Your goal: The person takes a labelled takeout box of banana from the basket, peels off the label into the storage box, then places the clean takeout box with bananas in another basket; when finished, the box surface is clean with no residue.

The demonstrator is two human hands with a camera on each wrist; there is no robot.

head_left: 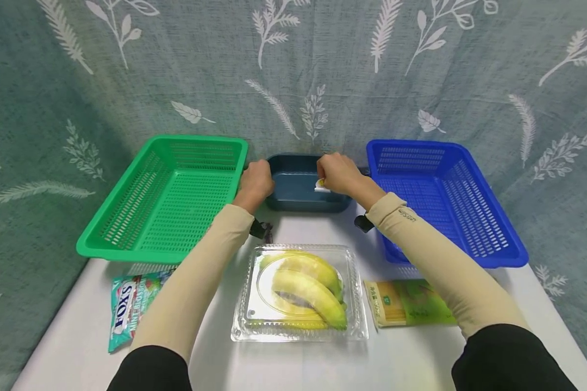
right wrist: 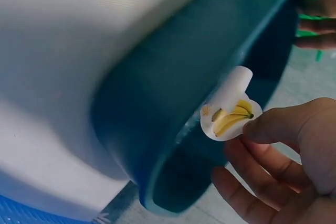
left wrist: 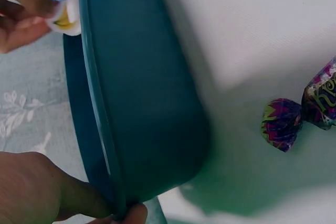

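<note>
A dark teal oblong basin [head_left: 308, 205] stands at the back between two baskets. My left hand [head_left: 258, 180] grips its rim at the left end, thumb on one side and fingers on the other in the left wrist view. My right hand [head_left: 341, 174] is over the basin's right part. Between its thumb and fingers it pinches a small white label [right wrist: 231, 121] printed with yellow bananas, one end curled into a roll. In the right wrist view the label overlaps the basin's rim.
A green basket [head_left: 176, 255] stands left, a blue basket [head_left: 499, 260] right. In front lie a clear lidded box [head_left: 244, 326] of bananas [head_left: 313, 293], a FOX'S candy bag [head_left: 127, 309] and a yellow-green packet [head_left: 411, 309]. A purple-wrapped candy [left wrist: 283, 124] lies by the basin.
</note>
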